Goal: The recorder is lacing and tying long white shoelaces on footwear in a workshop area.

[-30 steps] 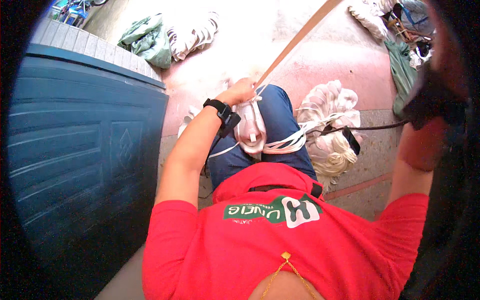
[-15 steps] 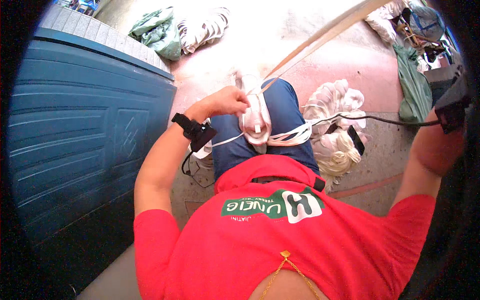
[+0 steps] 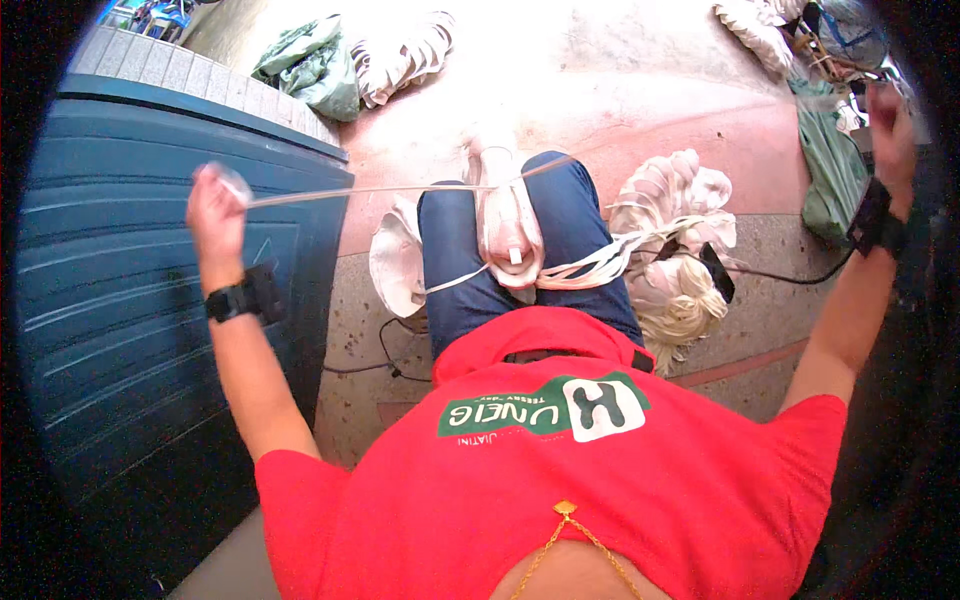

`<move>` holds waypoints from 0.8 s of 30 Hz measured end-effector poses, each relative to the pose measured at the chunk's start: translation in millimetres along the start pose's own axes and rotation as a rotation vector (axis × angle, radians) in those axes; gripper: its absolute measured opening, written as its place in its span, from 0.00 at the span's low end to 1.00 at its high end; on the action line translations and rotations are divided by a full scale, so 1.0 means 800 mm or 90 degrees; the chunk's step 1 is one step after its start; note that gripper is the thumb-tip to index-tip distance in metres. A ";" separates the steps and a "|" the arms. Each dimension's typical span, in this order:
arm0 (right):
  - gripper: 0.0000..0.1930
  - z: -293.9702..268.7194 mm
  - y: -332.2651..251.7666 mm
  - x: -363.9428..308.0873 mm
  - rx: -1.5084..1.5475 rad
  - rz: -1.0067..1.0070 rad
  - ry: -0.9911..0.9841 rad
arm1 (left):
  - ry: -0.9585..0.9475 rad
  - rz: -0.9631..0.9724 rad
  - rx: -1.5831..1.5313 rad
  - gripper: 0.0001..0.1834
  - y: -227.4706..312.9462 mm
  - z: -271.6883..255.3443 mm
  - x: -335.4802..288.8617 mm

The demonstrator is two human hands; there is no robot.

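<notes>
A white-and-pink shoe (image 3: 510, 232) is held between my knees, its opening toward me. My left hand (image 3: 215, 205) is out at the left, blurred, with its fingers closed on a thin pale lace (image 3: 340, 192). That lace runs taut across my thighs to the shoe, then slants up to the right and fades in blur. Far out at the upper right is my right hand (image 3: 890, 120), its fingers drawn together where the lace points; the stretch near it is smeared. A bundle of white laces (image 3: 590, 265) trails from beside the shoe over my right thigh.
Strung white shoe pieces (image 3: 670, 200) lie to my right, beside a pale hank of strands (image 3: 685, 310). A white piece (image 3: 397, 260) rests by my left knee. Blue panelled door (image 3: 130, 250) at left; green sacks (image 3: 830, 180) at right. Black cables (image 3: 790, 278) run from both sides.
My left hand has swung from the shoe out to the left, drawing the lace with it. My right hand now shows at the upper right. The wide strand slanting overhead has gone.
</notes>
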State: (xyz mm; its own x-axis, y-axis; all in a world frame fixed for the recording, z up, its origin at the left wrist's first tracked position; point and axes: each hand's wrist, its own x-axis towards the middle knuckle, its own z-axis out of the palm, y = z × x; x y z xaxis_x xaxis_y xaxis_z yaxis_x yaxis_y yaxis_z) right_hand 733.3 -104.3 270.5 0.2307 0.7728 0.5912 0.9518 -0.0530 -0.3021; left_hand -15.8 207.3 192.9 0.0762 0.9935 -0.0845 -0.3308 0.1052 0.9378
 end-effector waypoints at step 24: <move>0.08 0.440 -0.370 -0.198 0.165 -0.015 -0.387 | -0.372 0.120 0.734 0.09 -0.293 0.122 -0.110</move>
State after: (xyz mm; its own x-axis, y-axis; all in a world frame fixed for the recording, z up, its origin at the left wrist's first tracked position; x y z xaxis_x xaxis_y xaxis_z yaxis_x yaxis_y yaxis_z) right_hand 343.7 11.4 3.2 -0.0174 0.9952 0.0960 0.8580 0.0642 -0.5095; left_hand 146.8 91.2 13.6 0.6083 0.7928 -0.0365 0.5885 -0.4198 0.6910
